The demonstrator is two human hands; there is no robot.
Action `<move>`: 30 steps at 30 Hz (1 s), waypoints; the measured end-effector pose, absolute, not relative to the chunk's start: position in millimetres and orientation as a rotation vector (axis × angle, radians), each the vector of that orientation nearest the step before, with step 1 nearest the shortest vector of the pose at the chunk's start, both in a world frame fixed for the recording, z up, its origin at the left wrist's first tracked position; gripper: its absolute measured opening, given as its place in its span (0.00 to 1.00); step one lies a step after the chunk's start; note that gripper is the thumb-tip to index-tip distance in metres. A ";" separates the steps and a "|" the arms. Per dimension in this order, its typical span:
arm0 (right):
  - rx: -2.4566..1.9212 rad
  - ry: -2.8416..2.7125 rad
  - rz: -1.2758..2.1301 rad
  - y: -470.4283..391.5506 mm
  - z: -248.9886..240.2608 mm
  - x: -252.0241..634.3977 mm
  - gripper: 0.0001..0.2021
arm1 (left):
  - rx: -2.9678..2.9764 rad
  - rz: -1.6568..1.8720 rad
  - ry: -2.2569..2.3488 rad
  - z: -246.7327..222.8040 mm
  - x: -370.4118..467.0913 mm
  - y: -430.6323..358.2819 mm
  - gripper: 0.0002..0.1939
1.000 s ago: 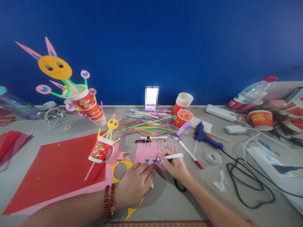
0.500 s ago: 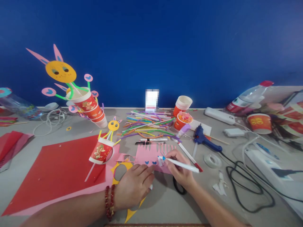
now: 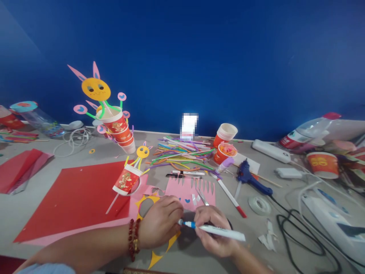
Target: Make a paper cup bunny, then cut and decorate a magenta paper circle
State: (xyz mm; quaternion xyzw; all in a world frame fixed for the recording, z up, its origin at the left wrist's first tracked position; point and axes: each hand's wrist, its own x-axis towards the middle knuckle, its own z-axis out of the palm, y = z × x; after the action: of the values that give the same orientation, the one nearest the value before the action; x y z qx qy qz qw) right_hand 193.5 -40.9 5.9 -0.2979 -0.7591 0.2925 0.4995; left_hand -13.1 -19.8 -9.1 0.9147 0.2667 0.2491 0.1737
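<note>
My right hand (image 3: 212, 230) grips a white marker (image 3: 221, 231) with a blue tip end, pointing left. The tip meets the fingers of my left hand (image 3: 162, 219), which is closed around a small whitish marker cap (image 3: 180, 221), mostly hidden. Just beyond both hands lies a pink paper sheet (image 3: 173, 188) with pointed cutouts along its far edge and small blue hearts. Scissors (image 3: 203, 198) rest on it, their dark handles partly under my right hand. Yellow paper scraps (image 3: 155, 259) with round holes lie beneath and beside my left hand.
A rabbit-faced cup figure (image 3: 137, 171) leans over red paper (image 3: 74, 201) at left, with stacked decorated cups (image 3: 118, 127) behind. Pipe cleaners (image 3: 185, 152) lie at the back centre. To the right are a blue glue gun (image 3: 252, 179), clear tape (image 3: 259, 205) and a black cable (image 3: 299, 232).
My right hand has drawn the marker back from the pink paper, down and left, bringing its tip to my left hand's fingers. The view has shifted slightly to the left.
</note>
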 end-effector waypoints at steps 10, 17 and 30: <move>-0.818 -2.001 0.671 -43.5 1.1 188.7 0.06 | 2.754 0.716 0.790 -16.6 -11.2 -24.2 0.08; -0.795 -1.984 0.885 -44.3 6.3 197.5 0.15 | 2.669 1.010 0.695 0.7 -10.7 -28.3 0.19; -1.113 -1.426 1.070 -60.3 -24.1 193.2 0.30 | 2.565 1.040 0.625 26.8 33.0 -14.9 0.18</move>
State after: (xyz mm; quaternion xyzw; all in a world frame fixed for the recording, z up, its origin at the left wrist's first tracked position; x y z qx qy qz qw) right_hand 193.2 -60.3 -24.1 -0.4595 -0.5887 0.4420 0.4970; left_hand 33.0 -14.9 26.8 0.8936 0.2178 0.3621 0.1514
